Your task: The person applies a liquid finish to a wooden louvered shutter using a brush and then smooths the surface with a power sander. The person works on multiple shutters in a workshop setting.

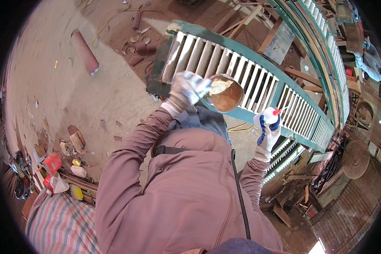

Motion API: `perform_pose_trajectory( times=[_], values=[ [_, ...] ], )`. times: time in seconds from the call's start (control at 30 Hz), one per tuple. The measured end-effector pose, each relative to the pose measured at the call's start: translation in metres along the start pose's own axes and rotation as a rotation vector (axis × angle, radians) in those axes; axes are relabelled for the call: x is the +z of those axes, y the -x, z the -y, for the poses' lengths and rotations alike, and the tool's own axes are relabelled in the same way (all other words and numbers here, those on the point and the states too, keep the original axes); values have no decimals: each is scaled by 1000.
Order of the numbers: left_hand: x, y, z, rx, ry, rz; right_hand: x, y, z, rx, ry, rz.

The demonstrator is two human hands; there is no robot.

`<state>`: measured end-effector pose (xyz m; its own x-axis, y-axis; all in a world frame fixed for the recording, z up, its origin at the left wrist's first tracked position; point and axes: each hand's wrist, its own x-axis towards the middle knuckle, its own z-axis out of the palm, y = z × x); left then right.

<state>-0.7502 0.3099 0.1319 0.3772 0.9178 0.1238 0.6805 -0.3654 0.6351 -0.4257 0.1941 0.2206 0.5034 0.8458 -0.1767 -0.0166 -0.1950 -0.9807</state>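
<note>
My left hand [186, 88], in a white and blue work glove, is closed at the left rim of a round metal bowl [229, 100]. Motion smears its fingers, so what they hold, if anything, cannot be made out. The bowl contains brown powder and a pale lump, and sits over the slats of a green-framed louvred shutter [252, 59]. Further right, my right hand [270, 131], gloved the same way, grips a white squeeze bottle [264, 117]. Its red nozzle points up to the right, above the shutter's frame.
Another louvred frame [332, 55] stands at the right, near scattered boards [279, 42]. A reddish-brown cylinder [84, 53] lies on the dusty floor at the left. Striped cloth [63, 222] and a red container [52, 163] are at the lower left. A round woven item [355, 158] is at the far right.
</note>
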Motion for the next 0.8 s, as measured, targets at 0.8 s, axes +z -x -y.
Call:
perform_pose_trajectory(
  times=[0.8],
  values=[
    [43,9,-66,-86,-181,-6,-54,-63,8,-54,22,208]
  ],
)
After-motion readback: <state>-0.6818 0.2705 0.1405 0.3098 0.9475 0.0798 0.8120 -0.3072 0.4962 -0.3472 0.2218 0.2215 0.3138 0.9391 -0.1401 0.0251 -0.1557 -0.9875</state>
